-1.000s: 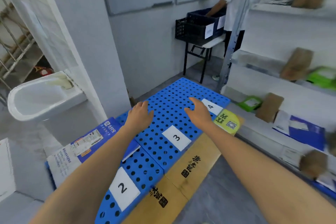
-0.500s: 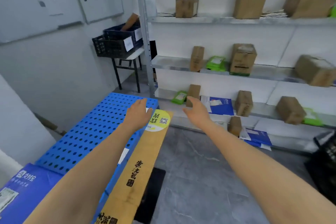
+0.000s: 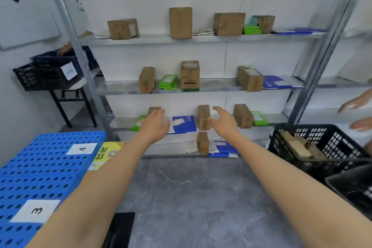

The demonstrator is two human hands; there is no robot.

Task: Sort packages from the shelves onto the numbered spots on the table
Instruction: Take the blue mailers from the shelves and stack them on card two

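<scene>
Both my arms stretch toward a metal shelf rack (image 3: pixel 201 39) full of packages. My left hand (image 3: pixel 154 126) hangs empty in front of the third shelf, over a blue flat mailer (image 3: pixel 184 124) and a small brown box (image 3: pixel 154 109). My right hand (image 3: pixel 225 122) is empty too, fingers relaxed, just right of an upright brown box (image 3: pixel 203 117). Another brown box (image 3: pixel 242 116) and a green pouch (image 3: pixel 258 118) lie further right. The blue perforated table (image 3: pixel 50 171) at lower left carries white labels 3 (image 3: pixel 36 210) and 4 (image 3: pixel 82 148).
A black crate (image 3: pixel 320 147) holding brown parcels stands at the right, and another person's hands (image 3: pixel 356 112) reach in above it. A second person stands behind the rack's left post by dark crates (image 3: pixel 48 72) on a small table. Grey floor lies between me and the rack.
My view has swung right from the blue table to face the shelves. Both empty hands moved with it and now reach toward the third shelf.
</scene>
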